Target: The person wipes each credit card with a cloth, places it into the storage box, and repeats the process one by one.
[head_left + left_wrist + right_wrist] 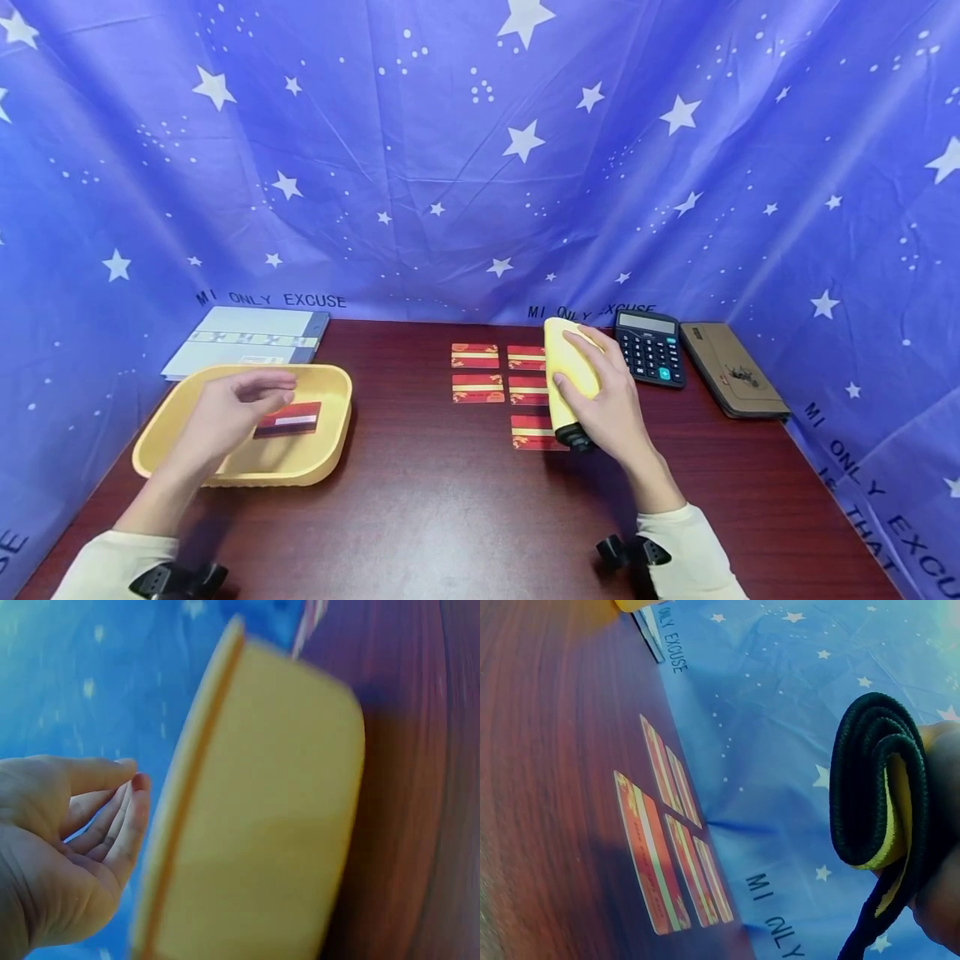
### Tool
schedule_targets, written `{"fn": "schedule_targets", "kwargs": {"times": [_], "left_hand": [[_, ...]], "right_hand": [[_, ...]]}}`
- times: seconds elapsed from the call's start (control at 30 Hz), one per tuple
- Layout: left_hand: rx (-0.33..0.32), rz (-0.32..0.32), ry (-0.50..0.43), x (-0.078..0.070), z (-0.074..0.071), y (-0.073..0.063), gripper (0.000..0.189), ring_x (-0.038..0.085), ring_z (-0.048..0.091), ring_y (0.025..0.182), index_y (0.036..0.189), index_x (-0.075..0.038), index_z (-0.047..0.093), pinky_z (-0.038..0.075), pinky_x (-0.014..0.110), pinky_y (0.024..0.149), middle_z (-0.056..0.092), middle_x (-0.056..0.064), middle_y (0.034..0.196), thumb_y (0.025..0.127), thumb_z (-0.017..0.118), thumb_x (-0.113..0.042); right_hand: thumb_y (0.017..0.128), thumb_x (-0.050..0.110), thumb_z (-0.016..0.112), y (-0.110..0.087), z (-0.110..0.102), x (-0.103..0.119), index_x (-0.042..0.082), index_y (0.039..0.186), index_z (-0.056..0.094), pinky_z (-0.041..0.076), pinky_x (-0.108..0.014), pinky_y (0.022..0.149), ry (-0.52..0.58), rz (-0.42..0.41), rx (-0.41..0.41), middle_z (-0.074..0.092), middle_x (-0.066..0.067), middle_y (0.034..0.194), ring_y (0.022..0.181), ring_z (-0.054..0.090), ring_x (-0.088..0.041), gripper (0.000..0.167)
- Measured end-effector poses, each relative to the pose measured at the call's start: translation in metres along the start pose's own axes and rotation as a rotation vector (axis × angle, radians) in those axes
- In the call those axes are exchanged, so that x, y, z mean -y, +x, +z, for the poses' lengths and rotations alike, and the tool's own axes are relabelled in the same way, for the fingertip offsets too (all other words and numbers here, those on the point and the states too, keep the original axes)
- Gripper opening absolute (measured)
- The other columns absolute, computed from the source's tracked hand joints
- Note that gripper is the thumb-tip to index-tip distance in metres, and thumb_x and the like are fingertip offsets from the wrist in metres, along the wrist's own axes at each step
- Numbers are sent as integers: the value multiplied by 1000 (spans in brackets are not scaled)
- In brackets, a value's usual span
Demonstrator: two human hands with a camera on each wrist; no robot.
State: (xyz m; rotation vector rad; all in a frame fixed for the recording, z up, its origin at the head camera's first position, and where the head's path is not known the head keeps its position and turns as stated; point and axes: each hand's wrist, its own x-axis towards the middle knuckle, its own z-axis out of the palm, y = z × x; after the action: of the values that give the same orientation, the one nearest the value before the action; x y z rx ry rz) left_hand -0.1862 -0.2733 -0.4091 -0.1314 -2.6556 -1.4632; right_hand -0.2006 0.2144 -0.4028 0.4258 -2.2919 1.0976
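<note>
My left hand (232, 408) hovers over the yellow plastic tray (341, 417). Nothing shows between its loosely bent fingers, though thumb and fingertips come close together in the left wrist view. Inside the tray lies a red card (288, 422) with a dark band and a white strip. My right hand (615, 412) grips a rolled-up yellow fabric item (566, 367) with black edging (847, 780), its layers seen end-on in the right wrist view. This roll is above the table and partly hides several red cards with gold bands (477, 388), laid out in two columns.
A black calculator (651, 350) and a brown wallet-like case (733, 371) lie at the back right. Behind the tray is a flat white and grey book or box (243, 333). A blue star-patterned cloth (435, 150) hangs around the dark red wooden table (420, 508).
</note>
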Motion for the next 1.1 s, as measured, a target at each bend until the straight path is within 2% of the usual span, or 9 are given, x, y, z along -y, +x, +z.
{"fn": "schedule_targets", "kwargs": {"times": [0.17, 0.27, 0.4, 0.5, 0.63, 0.7, 0.9, 1.1], "left_hand": [[72, 63, -51, -41, 33, -4, 32, 0, 72, 93, 125, -3, 71, 64, 21, 78, 76, 19, 116, 96, 74, -18], [104, 110, -47, -60, 54, -6, 29, 4, 73, 93, 122, -10, 73, 63, 22, 79, 78, 12, 112, 95, 76, -20], [169, 169, -110, -75, 90, -7, 28, 7, 73, 92, 118, -11, 75, 62, 21, 85, 79, 7, 106, 90, 79, -12], [242, 183, -154, -77, 121, -5, 29, 8, 73, 89, 116, -10, 74, 64, 23, 84, 79, 8, 103, 87, 80, -8], [329, 193, -153, -74, 159, -3, 31, 9, 72, 89, 117, -7, 74, 63, 21, 80, 77, 13, 105, 87, 81, -9], [353, 201, -162, -72, 177, 0, 34, 10, 72, 89, 119, -4, 73, 63, 20, 80, 77, 16, 105, 86, 81, -8], [336, 213, -174, -72, 219, 14, 38, 13, 73, 88, 120, -2, 72, 62, 18, 78, 78, 13, 103, 84, 84, -7], [328, 194, -136, -72, 244, 28, 39, 15, 72, 91, 118, -5, 74, 61, 19, 79, 78, 8, 104, 82, 87, -15]], "right_hand": [[83, 5, 82, 2, -6, -6, 18, 141, 64, 39, -15, 98, 5, 21, -33, 52, -10, 151, 137, 49, -29, 62], [83, 5, 82, 3, -10, -9, 18, 141, 64, 39, -16, 96, -4, 30, -45, 52, -11, 151, 137, 48, -29, 62], [84, 4, 81, 6, -18, -13, 17, 141, 64, 38, -15, 95, -3, 48, -79, 53, -12, 150, 138, 47, -30, 61], [85, 4, 80, 8, -25, -16, 17, 141, 65, 38, -11, 93, 12, 62, -109, 53, -13, 150, 137, 48, -29, 60], [85, 4, 80, 9, -32, -20, 16, 140, 65, 38, -9, 93, 27, 80, -136, 52, -14, 150, 136, 48, -27, 59], [85, 5, 80, 10, -35, -21, 16, 140, 65, 37, -9, 94, 29, 86, -148, 53, -13, 150, 137, 47, -27, 58], [84, 4, 81, 11, -42, -22, 16, 139, 66, 35, -10, 98, 33, 88, -172, 54, -11, 149, 138, 47, -24, 58], [82, 0, 81, 13, -46, -24, 13, 139, 66, 35, -9, 98, 58, 95, -183, 54, -12, 149, 138, 47, -24, 60]]}}
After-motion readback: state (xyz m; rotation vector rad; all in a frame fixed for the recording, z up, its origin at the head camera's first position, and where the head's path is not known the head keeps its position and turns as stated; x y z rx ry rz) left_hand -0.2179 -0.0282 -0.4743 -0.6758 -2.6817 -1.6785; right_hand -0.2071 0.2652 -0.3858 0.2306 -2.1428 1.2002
